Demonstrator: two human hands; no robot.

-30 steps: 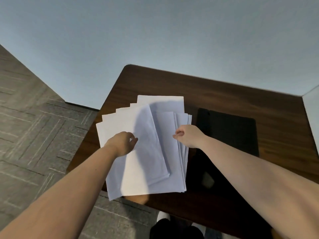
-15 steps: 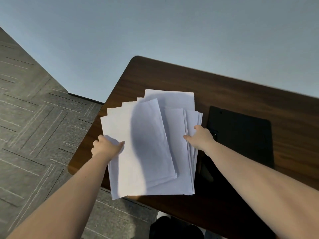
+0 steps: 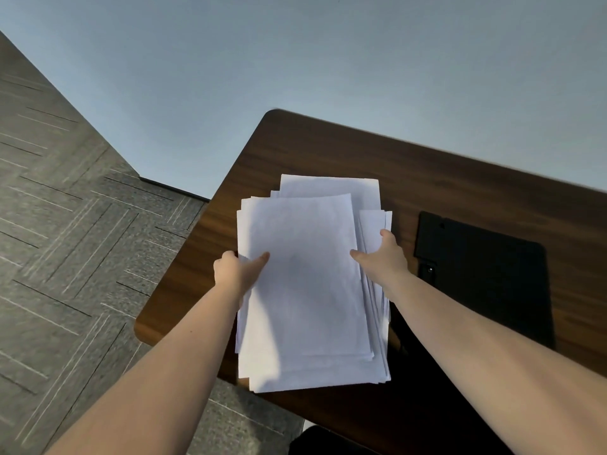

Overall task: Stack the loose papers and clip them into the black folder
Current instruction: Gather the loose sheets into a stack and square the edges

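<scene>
Several white sheets of paper (image 3: 305, 290) are lying in a rough, uneven pile on the left part of a dark wooden table (image 3: 328, 152), their edges not yet squared, a few corners fanning out at the far end and along the right side. The sheets are plain, smooth and rectangular, with no writing showing, and their long axis is running from the near edge of the table toward the far edge, the near ends hanging just over the table's rim. The left hand (image 3: 235, 272) is gripping the pile's left edge, thumb lying on top and fingers tucked under. The right hand (image 3: 384, 257) is clamping the right edge the same way, thumb on the top sheet, fingers curled round the fanned side. Just to the right, a black folder (image 3: 486, 267) is lying flat and matte, a rectangle with a small clip fitting near its left side; no label is readable. Grey carpet tiles (image 3: 72, 224) are covering the floor to the left.
</scene>
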